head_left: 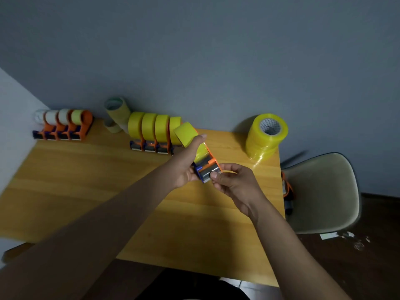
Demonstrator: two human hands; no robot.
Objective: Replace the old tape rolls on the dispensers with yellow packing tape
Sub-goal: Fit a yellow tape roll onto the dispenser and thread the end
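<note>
Both hands meet above the middle of the yellowish wooden desk (75, 180), holding one orange plastic tape dispenser (208, 164) with a roll of yellow packing tape (187, 133) mounted on it. The left hand (187, 164) is wrapped around the dispenser's body from the left, its thumb lying up along the yellow roll, so most of the frame and the roll's core are hidden behind the fingers. The right hand (234, 180) pinches the shiny metal cutter end at the dispenser's lower tip between thumb and fingers; whether a loose tape end lies under that pinch cannot be made out.

Behind the held dispenser, a row of orange dispensers with yellow rolls (151, 131) stands at the desk's far edge; the rightmost one is partly covered by the held roll, so its count is uncertain. Farther left, near the corner, a second row of orange dispensers carrying pale, whitish rolls (65, 124) stands against the grey wall (216, 50), its leftmost roll blurred. Between the two rows lies a heap of empty cardboard cores (118, 113). At the desk's far right corner rises a wrapped stack of yellow tape rolls (265, 135). A pale plastic chair (322, 191) sits to the right of the desk, with a dark and orange object at its left edge too cut off to identify
</note>
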